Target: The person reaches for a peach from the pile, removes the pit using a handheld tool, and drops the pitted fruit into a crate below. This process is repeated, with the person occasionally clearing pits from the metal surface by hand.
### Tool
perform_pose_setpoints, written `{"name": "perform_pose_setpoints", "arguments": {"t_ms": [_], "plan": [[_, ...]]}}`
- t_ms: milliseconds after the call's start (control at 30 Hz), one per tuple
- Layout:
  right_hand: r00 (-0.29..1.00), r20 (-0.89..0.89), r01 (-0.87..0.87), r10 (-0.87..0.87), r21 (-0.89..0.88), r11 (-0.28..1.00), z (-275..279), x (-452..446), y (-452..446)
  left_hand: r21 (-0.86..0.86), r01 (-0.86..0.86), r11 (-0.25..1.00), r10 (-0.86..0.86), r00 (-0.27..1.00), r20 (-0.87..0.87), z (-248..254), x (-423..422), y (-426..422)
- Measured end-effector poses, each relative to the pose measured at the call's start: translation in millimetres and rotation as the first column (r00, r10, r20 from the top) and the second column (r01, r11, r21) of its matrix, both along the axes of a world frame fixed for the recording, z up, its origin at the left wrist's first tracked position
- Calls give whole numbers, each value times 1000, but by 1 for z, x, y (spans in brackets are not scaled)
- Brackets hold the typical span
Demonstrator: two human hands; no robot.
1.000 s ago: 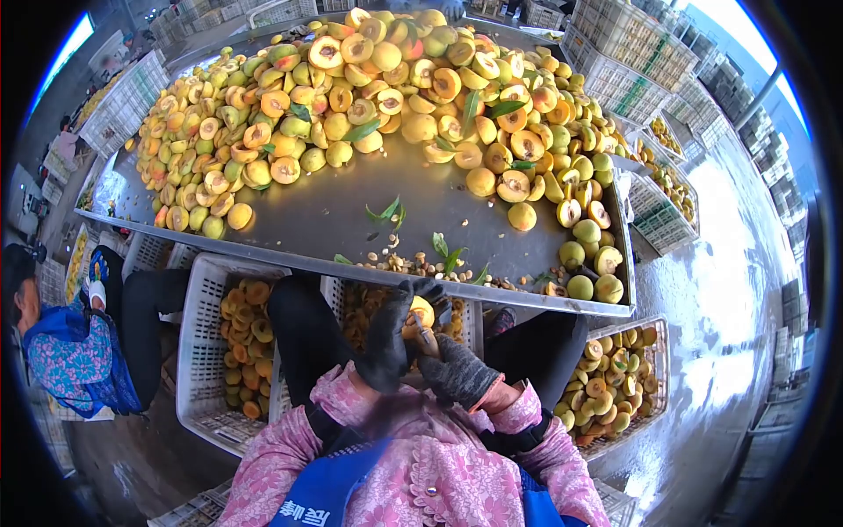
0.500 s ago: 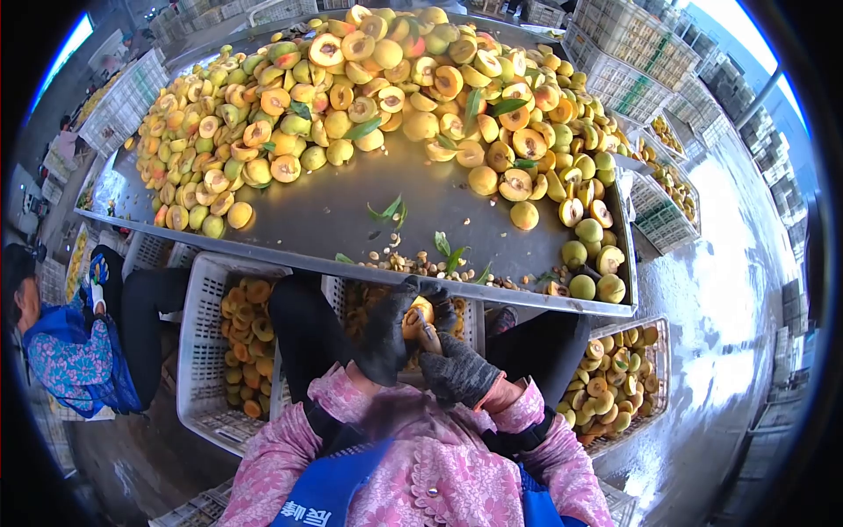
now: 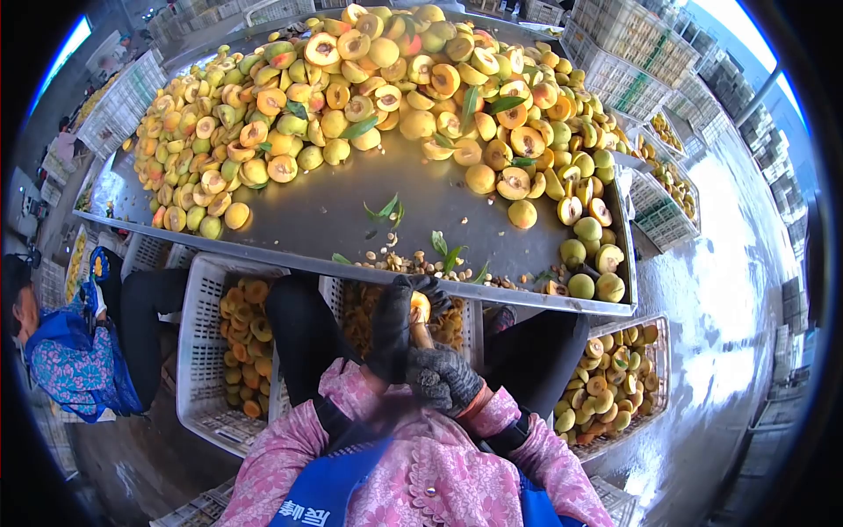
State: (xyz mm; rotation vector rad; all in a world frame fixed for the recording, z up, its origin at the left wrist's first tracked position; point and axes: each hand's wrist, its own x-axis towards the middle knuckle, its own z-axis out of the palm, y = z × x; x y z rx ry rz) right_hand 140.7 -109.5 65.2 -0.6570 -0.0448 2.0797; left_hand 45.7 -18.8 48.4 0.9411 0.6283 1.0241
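My left hand, in a dark glove, closes round a peach half just below the table's front edge. The cut orange face is turned partly upward, and fingers cover the rest. In a grey glove, my right hand grips a small pitting tool with a brownish shaft. Its upper end meets the peach half; the tip is hidden. Beneath both hands, a crate between my knees holds peach pieces. Peach pits and green leaves lie on the metal table beyond.
A large heap of halved peaches covers the table's far side. White crates of peaches stand at my left and right. Another person sits at far left. Stacked crates stand beyond the wet floor.
My right hand has shifted slightly left and down, its tool now more upright under the peach half. The peach half has turned in my left hand and shows less of its face.
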Motion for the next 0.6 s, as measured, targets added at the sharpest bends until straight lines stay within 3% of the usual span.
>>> {"name": "perform_pose_setpoints", "arguments": {"t_ms": [67,100,133,167,233,267,300,333,367,400,500,533,600], "plan": [[999,11,44,-44,34,998,7,-1,0,-413,70,908,88,932,353,14,5,2],[998,18,57,-59,70,996,16,3,-3,-95,-87,992,95,992,79,23,2,0],[997,24,70,-73,105,992,23,7,-6,262,-141,955,193,964,-183,36,-4,-1],[997,73,29,-39,132,991,14,17,-8,590,-80,804,363,851,-379,43,-11,1],[984,176,-63,30,185,981,-12,35,-10,464,-154,872,295,922,-250,19,-38,13],[889,458,-38,13,44,998,-11,27,-4,595,-61,801,408,783,-470,61,-54,15],[616,787,-245,-17,212,946,-23,28,-5,641,-92,762,484,739,-469,64,-71,25],[245,956,-482,-162,265,835,-50,29,-9,684,-121,720,557,689,-464,67,-88,35],[-129,916,-694,-380,191,694,-79,30,-10,640,-308,704,588,758,-282,45,-109,47],[-361,838,-867,-409,-140,478,-106,32,-7,628,-323,708,639,670,-377,45,-143,57],[-158,972,-754,-176,-4,656,-117,35,-11,612,-207,764,626,468,-623,38,-215,94],[-145,984,-818,-103,-61,572,-119,34,-12,600,-133,789,595,411,-691,42,-217,104],[-153,988,-916,34,-154,370,-123,37,-7,631,-138,764,605,495,-624,44,-201,128]]}}
